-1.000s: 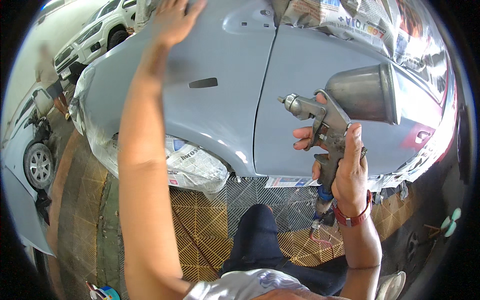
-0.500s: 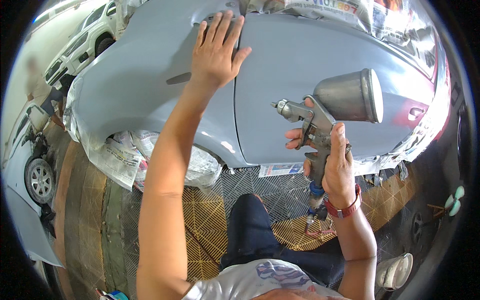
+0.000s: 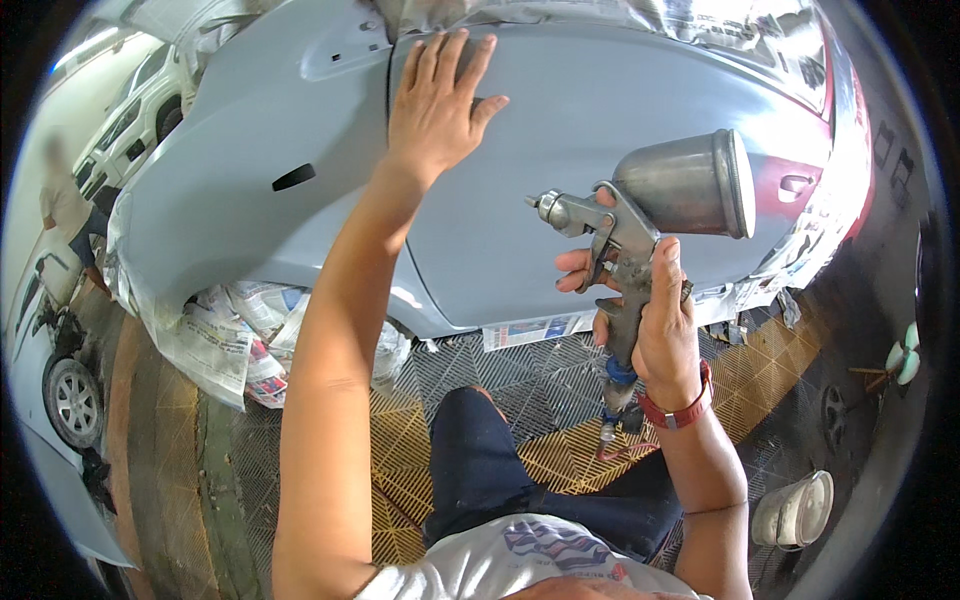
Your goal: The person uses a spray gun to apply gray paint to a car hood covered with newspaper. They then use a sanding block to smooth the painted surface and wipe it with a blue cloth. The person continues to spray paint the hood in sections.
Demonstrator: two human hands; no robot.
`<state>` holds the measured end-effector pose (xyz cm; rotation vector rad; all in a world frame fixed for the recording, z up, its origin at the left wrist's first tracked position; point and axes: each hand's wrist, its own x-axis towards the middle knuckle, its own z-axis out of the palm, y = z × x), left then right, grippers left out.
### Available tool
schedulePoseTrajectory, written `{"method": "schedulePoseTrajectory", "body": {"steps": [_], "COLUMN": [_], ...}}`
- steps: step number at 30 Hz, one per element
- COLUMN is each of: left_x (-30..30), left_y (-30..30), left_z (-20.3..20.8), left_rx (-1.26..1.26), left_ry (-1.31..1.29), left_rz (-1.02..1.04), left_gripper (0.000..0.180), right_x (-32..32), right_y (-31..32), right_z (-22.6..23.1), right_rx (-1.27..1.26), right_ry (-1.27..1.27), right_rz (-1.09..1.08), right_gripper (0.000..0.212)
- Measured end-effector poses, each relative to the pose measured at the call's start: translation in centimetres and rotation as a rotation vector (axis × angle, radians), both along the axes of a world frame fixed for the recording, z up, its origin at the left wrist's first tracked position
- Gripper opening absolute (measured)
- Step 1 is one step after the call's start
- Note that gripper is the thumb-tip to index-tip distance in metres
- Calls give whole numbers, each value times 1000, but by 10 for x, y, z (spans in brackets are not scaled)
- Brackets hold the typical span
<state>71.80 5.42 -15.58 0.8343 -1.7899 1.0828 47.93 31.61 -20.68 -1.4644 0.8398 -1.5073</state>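
Here's one left hand (image 3: 432,118), one right hand (image 3: 668,335), two in all, plus one spray gun (image 3: 634,268) and one metal cup (image 3: 675,185)! Add one red wrist strap (image 3: 672,416), one pale bucket (image 3: 790,512), one other person (image 3: 66,205).

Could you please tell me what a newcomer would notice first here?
Probably the metal spray gun with its large cup, gripped in the right hand, right of centre. Next, the grey car body across the upper view, the left hand spread over it; then crumpled newspaper at the wheel arch, left of centre.
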Motion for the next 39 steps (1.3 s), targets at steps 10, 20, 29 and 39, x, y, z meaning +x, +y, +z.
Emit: {"method": "schedulePoseTrajectory", "body": {"steps": [10, 20, 29, 39], "left_x": [-149, -321, -81, 36], "left_y": [-23, -30, -21, 13], "left_z": [21, 24, -37, -30], "left_rx": [-32, 33, -44, 14], "left_ry": [-126, -415, 73, 434], "left_rz": [-48, 9, 49, 185], "left_gripper": [71, 70, 78, 78], "right_x": [-68, -111, -88, -23], "right_y": [21, 42, 27, 12], "right_z": [0, -1, -26, -38], "right_rx": [-70, -13, -18, 52], "right_ry": [-42, -113, -89, 27], "right_rz": [-188, -371, -175, -81], "right_gripper": [75, 79, 75, 79]}}
